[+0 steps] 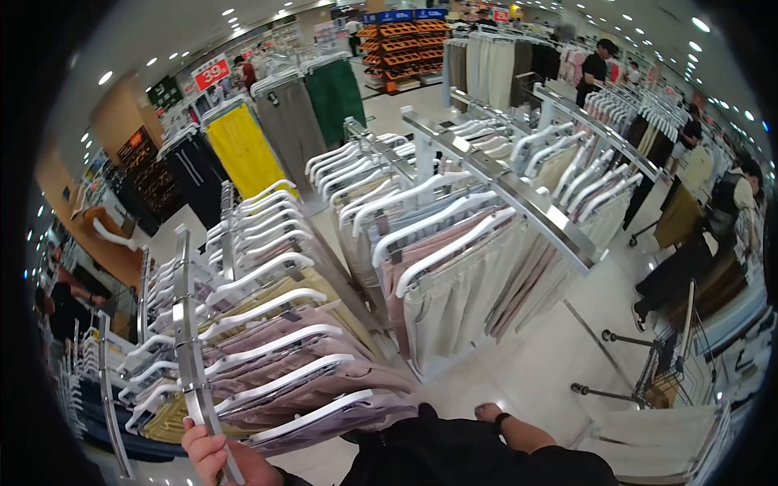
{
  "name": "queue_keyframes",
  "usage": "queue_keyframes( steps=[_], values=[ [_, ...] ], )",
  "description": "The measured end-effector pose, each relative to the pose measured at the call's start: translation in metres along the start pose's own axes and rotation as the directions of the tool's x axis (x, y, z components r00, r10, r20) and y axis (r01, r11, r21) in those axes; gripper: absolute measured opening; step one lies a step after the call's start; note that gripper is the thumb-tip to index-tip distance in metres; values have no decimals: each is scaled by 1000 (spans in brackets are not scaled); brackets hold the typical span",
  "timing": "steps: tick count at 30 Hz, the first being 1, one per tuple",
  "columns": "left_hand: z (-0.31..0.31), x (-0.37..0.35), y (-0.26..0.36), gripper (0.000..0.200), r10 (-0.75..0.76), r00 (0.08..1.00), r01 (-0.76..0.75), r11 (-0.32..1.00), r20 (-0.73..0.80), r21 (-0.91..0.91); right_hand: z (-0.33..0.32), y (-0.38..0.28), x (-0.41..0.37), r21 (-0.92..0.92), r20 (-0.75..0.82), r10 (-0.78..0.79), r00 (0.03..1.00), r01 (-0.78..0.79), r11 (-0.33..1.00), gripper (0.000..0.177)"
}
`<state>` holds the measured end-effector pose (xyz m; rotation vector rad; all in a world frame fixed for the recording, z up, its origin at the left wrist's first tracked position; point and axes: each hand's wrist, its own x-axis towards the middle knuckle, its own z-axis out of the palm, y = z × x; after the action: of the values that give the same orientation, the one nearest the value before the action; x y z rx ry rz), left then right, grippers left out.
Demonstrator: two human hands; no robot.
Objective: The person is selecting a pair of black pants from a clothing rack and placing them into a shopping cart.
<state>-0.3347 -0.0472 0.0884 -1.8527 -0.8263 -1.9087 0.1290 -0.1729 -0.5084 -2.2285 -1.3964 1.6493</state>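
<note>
My left hand (pixel 212 455) is wrapped round the near end of a metal rack rail (pixel 188 344) at the lower left. Beside it, mauve trousers (pixel 324 374) hang from white hangers (pixel 279 350) on that rail, with a lavender pair (pixel 340 417) nearest me. Low in front of my dark clothing is my right hand (pixel 488 411), with a black band (pixel 502 418) on the wrist. It hangs over the pale floor, apart from the racks, and its fingers are too small and foreshortened to read.
A second rack (pixel 502 182) holds cream and pink trousers ahead. A wire cart (pixel 677 368) stands at right, near a person in dark clothes (pixel 689 243). Yellow trousers (pixel 243 150) hang further back, beneath a red price sign (pixel 212 74). Orange shelves (pixel 403 53) stand behind.
</note>
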Motion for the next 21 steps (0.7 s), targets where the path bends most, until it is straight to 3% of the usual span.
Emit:
queue_keyframes(
  steps=[2, 6, 7, 12, 14, 16, 18, 20, 21],
  values=[
    [8, 2, 6, 60, -12, 999, 12, 1000, -32, 24, -10, -25, 13, -8, -215, -113, 970, 114, 994, 37],
    [11, 4, 7, 57, 7, 998, -6, 1000, -55, 21, -48, -51, 21, 92, -257, -137, 957, 166, 982, 39],
    [12, 4, 7, 57, 17, 998, -16, 1000, -61, 21, -49, -42, 31, 313, -230, -77, 970, 148, 938, 39],
    [4, 4, 5, 50, 26, 999, -26, 1000, -38, -3, -34, 0, 15, 435, -335, 57, 941, 101, 895, 35],
    [-18, -12, -10, 45, -73, 993, 74, 997, 98, 1, -11, 26, 4, 325, -292, 136, 947, -36, 945, 35],
    [-26, -12, -14, 47, -55, 988, 61, 998, 144, -31, 11, 48, -12, 83, -209, 128, 970, -112, 990, 36],
    [-22, -9, -8, 47, -56, 985, 63, 997, 163, -39, 42, 62, -29, 25, -197, 186, 963, -185, 982, 37],
    [-16, -9, -7, 47, -82, 985, 92, 994, 155, -61, 55, 55, -64, 108, -132, 153, 979, -139, 984, 37],
    [-9, -8, -5, 48, -101, 992, 105, 993, 76, -54, 62, 51, -75, 105, -132, 168, 977, -155, 982, 37]
  ],
)
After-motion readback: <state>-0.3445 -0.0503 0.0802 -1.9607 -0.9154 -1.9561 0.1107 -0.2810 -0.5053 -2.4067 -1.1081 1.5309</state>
